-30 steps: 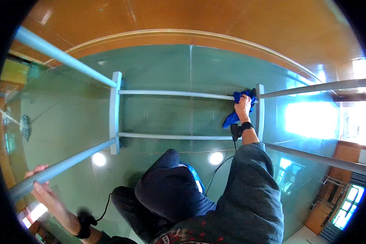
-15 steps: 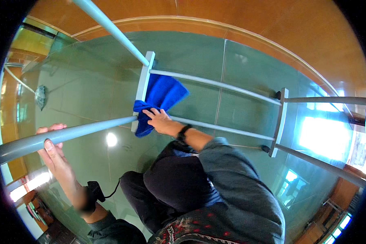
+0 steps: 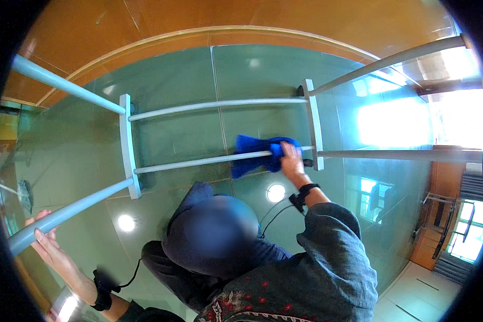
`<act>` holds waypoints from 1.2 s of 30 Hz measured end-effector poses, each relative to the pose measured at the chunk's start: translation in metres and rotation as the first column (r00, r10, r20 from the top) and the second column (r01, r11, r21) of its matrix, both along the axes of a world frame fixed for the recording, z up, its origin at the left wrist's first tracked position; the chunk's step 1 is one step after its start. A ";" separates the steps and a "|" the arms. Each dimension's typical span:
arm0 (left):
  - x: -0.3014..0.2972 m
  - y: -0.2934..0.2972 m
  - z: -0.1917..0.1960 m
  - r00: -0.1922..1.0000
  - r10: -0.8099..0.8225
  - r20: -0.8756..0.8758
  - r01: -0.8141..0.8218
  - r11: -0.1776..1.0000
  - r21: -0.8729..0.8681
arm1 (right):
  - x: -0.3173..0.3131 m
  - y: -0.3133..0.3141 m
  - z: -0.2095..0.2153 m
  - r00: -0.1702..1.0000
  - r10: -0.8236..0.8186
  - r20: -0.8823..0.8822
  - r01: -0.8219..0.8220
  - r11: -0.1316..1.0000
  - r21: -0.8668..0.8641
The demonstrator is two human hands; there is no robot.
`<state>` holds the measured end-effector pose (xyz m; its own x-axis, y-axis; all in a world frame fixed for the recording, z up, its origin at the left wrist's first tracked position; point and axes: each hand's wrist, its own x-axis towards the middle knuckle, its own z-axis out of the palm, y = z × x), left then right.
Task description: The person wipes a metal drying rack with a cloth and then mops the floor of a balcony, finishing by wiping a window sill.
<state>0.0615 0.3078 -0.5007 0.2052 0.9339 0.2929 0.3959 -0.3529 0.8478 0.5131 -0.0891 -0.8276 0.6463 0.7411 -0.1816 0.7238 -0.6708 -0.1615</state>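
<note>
A pale blue-grey metal rack point(image 3: 127, 145) stands over the floor, its two lower rails joining a left and a right foot bar. My left hand point(image 3: 51, 247) is closed round the near left pole point(image 3: 86, 204), the thumb on top and the fingers behind it. At the right end of the near rail point(image 3: 188, 163), my right hand point(image 3: 293, 163) grips a bright blue cloth point(image 3: 252, 155). The cloth is wrapped about the rail, its loose end spreading to the left. My right fingertips are partly hidden in its folds.
Green glossy floor tiles point(image 3: 172, 134) lie under the rack, with bright reflections. An orange-brown tiled wall point(image 3: 198, 16) runs along the far side. A mop head point(image 3: 24, 196) rests at the far left. Folded metal furniture point(image 3: 440, 220) stands at the right.
My right hand and the blue cloth have moved right, from the left foot bar to the near rail's right end. My left hand stays on the near left pole. The view has shifted right.
</note>
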 end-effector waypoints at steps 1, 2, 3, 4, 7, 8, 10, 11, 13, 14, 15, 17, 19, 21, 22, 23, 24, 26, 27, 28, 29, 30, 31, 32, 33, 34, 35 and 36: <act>0.004 0.001 0.000 1.000 -0.014 0.007 0.015 1.000 -0.015 | 0.022 -0.034 -0.004 0.983 0.022 0.180 -0.005 0.996 -0.094; 0.003 0.001 0.001 1.000 -0.008 0.001 0.008 1.000 -0.023 | 0.037 -0.045 0.004 0.970 0.064 0.235 -0.003 0.968 -0.253; 0.002 0.001 0.001 1.000 -0.009 0.002 0.009 1.000 -0.014 | 0.047 -0.048 0.015 0.952 0.108 0.287 0.017 0.915 -0.402; 0.001 0.003 0.000 1.000 0.007 0.001 -0.007 1.000 -0.029 | 0.054 -0.042 0.021 0.951 0.104 0.292 0.020 0.919 -0.393; -0.003 0.002 0.001 0.997 0.068 -0.031 -0.069 0.997 -0.029 | 0.082 -0.004 0.047 0.906 -0.307 0.292 0.385 0.885 -0.264; -0.004 0.002 -0.001 0.993 0.099 -0.061 -0.101 0.994 -0.028 | 0.094 0.005 0.063 0.876 -0.384 0.291 0.423 0.902 -0.081; -0.027 0.009 -0.003 0.995 0.087 -0.053 -0.088 0.996 -0.022 | 0.125 0.022 0.069 0.859 -0.442 0.259 0.397 0.894 0.209; -0.032 0.011 -0.004 0.997 0.067 -0.038 -0.067 0.998 -0.019 | 0.141 0.032 0.068 0.868 -0.427 0.253 0.345 0.886 0.311; -0.036 0.013 -0.008 0.996 0.077 -0.033 -0.077 0.997 -0.010 | 0.175 0.040 0.049 0.905 -0.424 -0.024 0.407 0.850 0.334; -0.031 0.017 -0.012 0.997 0.077 -0.022 -0.077 0.997 -0.008 | 0.192 0.027 0.025 0.925 -0.377 0.040 0.350 0.892 0.287; -0.025 0.017 -0.013 0.998 0.068 -0.011 -0.068 0.998 -0.014 | 0.204 0.021 0.006 0.945 -0.314 0.090 0.286 0.930 0.232; -0.021 0.007 -0.006 0.997 0.068 -0.023 -0.069 0.998 -0.012 | 0.160 0.069 -0.008 0.857 -0.370 0.360 0.406 0.913 -0.029; -0.028 0.008 -0.004 0.998 0.050 -0.030 -0.051 0.999 -0.012 | 0.165 0.046 -0.007 0.870 -0.366 0.331 0.390 0.921 -0.008; -0.023 0.014 -0.008 0.999 0.036 -0.032 -0.037 0.999 -0.019 | 0.156 0.005 -0.011 0.840 -0.482 0.248 0.495 0.869 0.010; -0.020 0.011 -0.007 0.997 0.054 -0.047 -0.055 0.999 -0.002 | 0.144 -0.004 -0.010 0.818 -0.539 0.201 0.556 0.830 -0.039; -0.022 0.005 -0.005 0.993 0.090 -0.071 -0.089 0.996 0.019 | 0.122 -0.005 -0.006 0.777 -0.608 0.162 0.629 0.751 -0.199; -0.016 0.006 -0.005 0.994 0.090 -0.060 -0.089 0.996 0.011 | 0.109 -0.022 -0.007 0.793 -0.558 0.245 0.605 0.770 -0.203; -0.006 0.005 -0.010 0.988 0.149 -0.047 -0.147 0.987 0.058 | 0.097 -0.043 -0.007 0.848 -0.387 0.361 0.493 0.826 -0.274; -0.008 0.006 -0.006 0.987 0.151 -0.049 -0.147 0.987 0.066 | 0.087 -0.048 -0.008 0.884 -0.289 0.368 0.418 0.842 -0.341; -0.014 0.011 -0.010 0.991 0.115 -0.062 -0.112 0.992 0.050 | 0.088 -0.049 -0.002 0.895 -0.315 0.315 0.414 0.849 -0.328; -0.021 0.013 -0.012 0.992 0.105 -0.075 -0.102 0.994 0.045 | 0.091 -0.038 0.008 0.900 -0.307 0.310 0.404 0.855 -0.325; -0.028 0.014 -0.014 0.991 0.100 -0.088 -0.097 0.994 0.041 | 0.098 -0.022 0.017 0.950 -0.214 0.229 0.275 0.919 -0.284; -0.033 0.013 -0.016 0.991 0.113 -0.074 -0.109 0.993 0.047 | 0.104 -0.005 0.030 0.982 -0.112 0.152 0.146 0.961 -0.235; -0.035 0.013 -0.017 0.991 0.121 -0.055 -0.118 0.992 0.053 | 0.115 0.023 0.040 0.983 -0.101 0.151 0.128 0.975 -0.184; -0.042 0.016 -0.024 0.992 0.119 -0.043 -0.117 0.992 0.049 | 0.126 0.048 0.050 0.949 0.006 0.315 0.032 0.993 -0.115; -0.046 0.016 -0.024 0.991 0.129 -0.024 -0.128 0.991 0.035 | 0.145 0.072 0.054 0.848 0.085 0.523 -0.100 0.995 0.000; -0.050 0.014 -0.022 0.989 0.146 -0.012 -0.145 0.989 0.028 | 0.163 0.102 0.059 0.808 0.121 0.577 -0.073 0.992 -0.105; -0.050 0.014 -0.020 0.990 0.140 -0.009 -0.140 0.990 0.037 | 0.187 0.118 0.054 0.733 0.148 0.664 -0.037 0.983 -0.179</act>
<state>0.0115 0.3222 -0.5207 0.0770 0.9424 0.3255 0.4536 -0.3239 0.8303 0.6999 0.0292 -0.7735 0.5698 0.8052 0.1644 0.6652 -0.5693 0.4832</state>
